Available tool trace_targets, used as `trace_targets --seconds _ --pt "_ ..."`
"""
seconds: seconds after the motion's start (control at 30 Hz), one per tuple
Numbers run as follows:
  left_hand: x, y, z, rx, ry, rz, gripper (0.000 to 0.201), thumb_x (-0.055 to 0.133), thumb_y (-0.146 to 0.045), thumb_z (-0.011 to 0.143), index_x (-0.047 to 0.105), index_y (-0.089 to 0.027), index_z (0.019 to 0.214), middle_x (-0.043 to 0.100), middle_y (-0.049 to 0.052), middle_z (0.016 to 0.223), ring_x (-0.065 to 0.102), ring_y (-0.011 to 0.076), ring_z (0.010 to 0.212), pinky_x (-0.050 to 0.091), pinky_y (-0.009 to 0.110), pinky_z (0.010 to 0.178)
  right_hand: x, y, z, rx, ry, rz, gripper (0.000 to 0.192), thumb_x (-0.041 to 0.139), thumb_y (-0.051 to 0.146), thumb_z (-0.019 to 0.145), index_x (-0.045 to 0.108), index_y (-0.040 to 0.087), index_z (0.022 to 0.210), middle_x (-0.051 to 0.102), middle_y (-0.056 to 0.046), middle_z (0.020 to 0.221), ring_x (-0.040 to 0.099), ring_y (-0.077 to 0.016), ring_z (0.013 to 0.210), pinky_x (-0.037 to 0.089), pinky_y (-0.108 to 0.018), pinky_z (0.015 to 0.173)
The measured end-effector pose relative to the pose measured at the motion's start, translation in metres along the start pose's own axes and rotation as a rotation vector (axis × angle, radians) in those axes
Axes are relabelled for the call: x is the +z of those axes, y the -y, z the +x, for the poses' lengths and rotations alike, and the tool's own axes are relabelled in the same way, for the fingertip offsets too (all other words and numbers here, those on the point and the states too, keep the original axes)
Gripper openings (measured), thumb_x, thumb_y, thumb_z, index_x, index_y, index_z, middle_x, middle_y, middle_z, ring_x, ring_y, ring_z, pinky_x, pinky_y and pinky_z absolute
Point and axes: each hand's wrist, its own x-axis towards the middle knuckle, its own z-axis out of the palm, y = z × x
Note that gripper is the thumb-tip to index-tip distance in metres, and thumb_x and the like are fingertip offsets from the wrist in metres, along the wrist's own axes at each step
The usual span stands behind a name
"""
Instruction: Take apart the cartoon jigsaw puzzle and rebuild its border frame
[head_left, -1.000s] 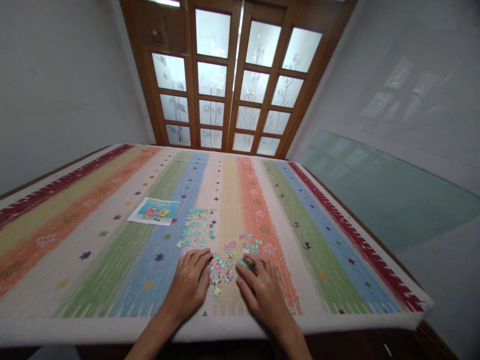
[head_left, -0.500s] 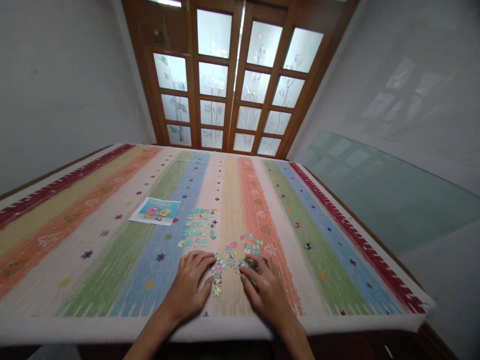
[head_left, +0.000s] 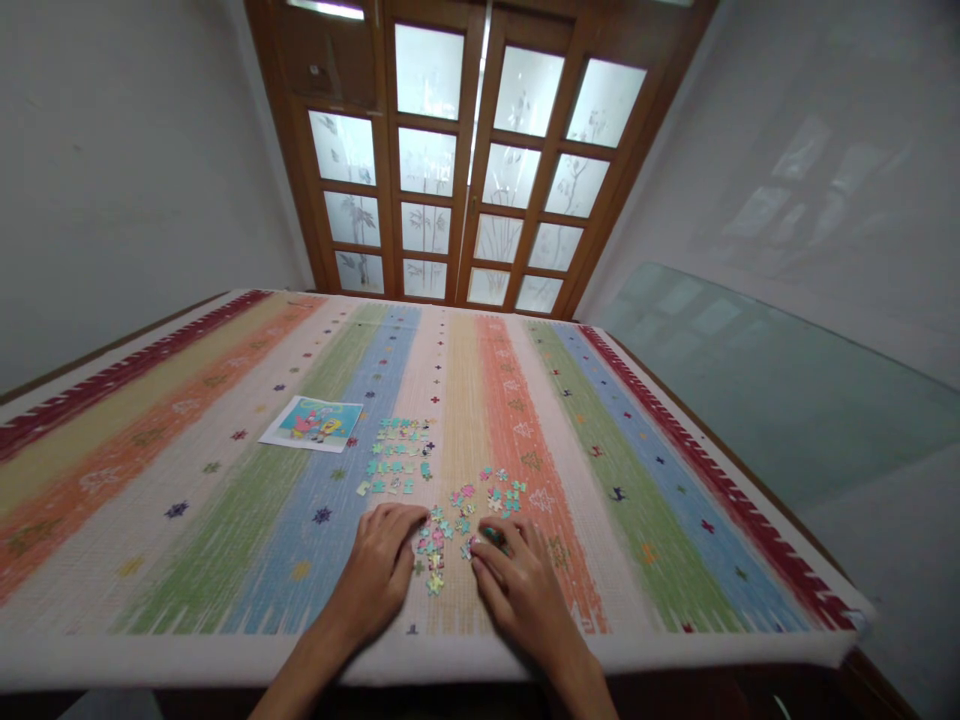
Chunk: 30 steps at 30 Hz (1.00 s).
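Small jigsaw puzzle pieces (head_left: 435,537) in teal, pink and yellow lie in a loose pile between my hands. My left hand (head_left: 384,555) rests on the cloth at the pile's left side, its fingers bent but apart from the thumb, with nothing seen in it. My right hand (head_left: 521,578) is curled at the pile's right side; several pieces show between its fingers and under them, and their exact number is hidden. Beyond the left hand, more pieces (head_left: 394,467) are laid out in short rows. A printed cartoon picture (head_left: 313,424) lies flat to the left of those rows.
The striped tablecloth (head_left: 277,520) covers a wide table, its front edge close to my forearms. Wooden doors with glass panes (head_left: 427,165) stand behind the far edge. A pale glass panel (head_left: 735,370) leans by the right wall.
My right hand has shifted slightly left and nearer to me, curling in more around its pieces. My left hand has drawn back a little left, uncovering some pieces of the pile.
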Motion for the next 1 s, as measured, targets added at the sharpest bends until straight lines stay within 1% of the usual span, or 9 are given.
trace_targets --seconds 0.17,0.27,0.5,0.73,0.8,0.87,0.93,1.0 --pt "0.001 0.002 -0.001 -0.021 -0.026 0.005 0.029 0.051 -0.021 0.095 0.065 -0.022 0.120 0.071 0.009 0.111 0.063 0.0283 0.104 0.051 0.047 0.092 -0.001 0.002 0.001 -0.003 0.009 0.016 0.019 0.061 0.011 0.094 0.068 0.023 0.106 0.066 -0.009 0.116 0.057 -0.0274 0.107 0.052 -0.044 0.091" --pt "0.000 0.002 -0.002 -0.017 -0.017 0.011 0.028 0.054 -0.024 0.095 0.063 -0.022 0.121 0.071 0.009 0.111 0.063 0.0285 0.105 0.051 0.047 0.093 0.000 0.001 0.001 -0.001 -0.010 0.013 0.018 0.061 0.010 0.094 0.069 0.022 0.106 0.067 -0.009 0.115 0.057 -0.0272 0.106 0.052 -0.044 0.091" --pt "-0.002 -0.003 0.000 0.006 0.021 0.016 0.033 0.053 -0.021 0.094 0.061 -0.022 0.126 0.071 0.009 0.111 0.063 0.0284 0.105 0.050 0.047 0.093 0.001 -0.001 0.000 0.078 -0.025 -0.030 0.012 0.061 0.015 0.096 0.070 0.023 0.096 0.068 -0.008 0.111 0.058 -0.0277 0.104 0.051 -0.045 0.090" --pt "-0.003 -0.003 -0.001 0.013 0.024 0.000 0.035 0.052 -0.019 0.094 0.060 -0.021 0.128 0.071 0.010 0.112 0.062 0.0290 0.106 0.050 0.048 0.094 0.003 0.002 0.001 0.102 -0.020 -0.048 0.010 0.061 0.019 0.097 0.069 0.024 0.094 0.068 -0.008 0.111 0.059 -0.0285 0.104 0.052 -0.047 0.090" --pt "-0.003 -0.002 -0.002 0.012 0.029 -0.008 0.036 0.051 -0.017 0.094 0.060 -0.021 0.129 0.070 0.010 0.112 0.062 0.0287 0.106 0.050 0.048 0.095 0.003 0.000 0.001 0.098 -0.012 -0.037 0.011 0.060 0.019 0.097 0.069 0.024 0.096 0.067 -0.009 0.112 0.059 -0.0284 0.105 0.052 -0.047 0.090" --pt "-0.002 -0.001 -0.003 0.007 0.031 -0.018 0.039 0.049 -0.015 0.094 0.059 -0.021 0.131 0.070 0.010 0.113 0.061 0.0283 0.107 0.050 0.048 0.095 0.001 -0.006 0.001 0.086 -0.006 -0.018 0.015 0.057 0.017 0.098 0.070 0.025 0.103 0.067 -0.009 0.115 0.059 -0.0283 0.108 0.053 -0.047 0.091" --pt "-0.002 0.000 -0.003 -0.004 0.030 -0.031 0.042 0.048 -0.012 0.094 0.058 -0.022 0.133 0.070 0.010 0.114 0.061 0.0280 0.107 0.050 0.048 0.095 -0.002 -0.014 0.000 0.076 -0.010 -0.012 0.021 0.054 0.016 0.099 0.069 0.025 0.111 0.065 -0.010 0.119 0.058 -0.0285 0.113 0.053 -0.047 0.094" --pt "-0.001 0.000 -0.003 -0.014 0.024 -0.040 0.044 0.046 -0.011 0.093 0.058 -0.022 0.134 0.070 0.010 0.114 0.061 0.0277 0.107 0.050 0.048 0.095 -0.006 -0.024 -0.001 0.083 -0.029 -0.018 0.022 0.053 0.017 0.100 0.068 0.024 0.114 0.065 -0.011 0.123 0.058 -0.0290 0.117 0.053 -0.049 0.098"
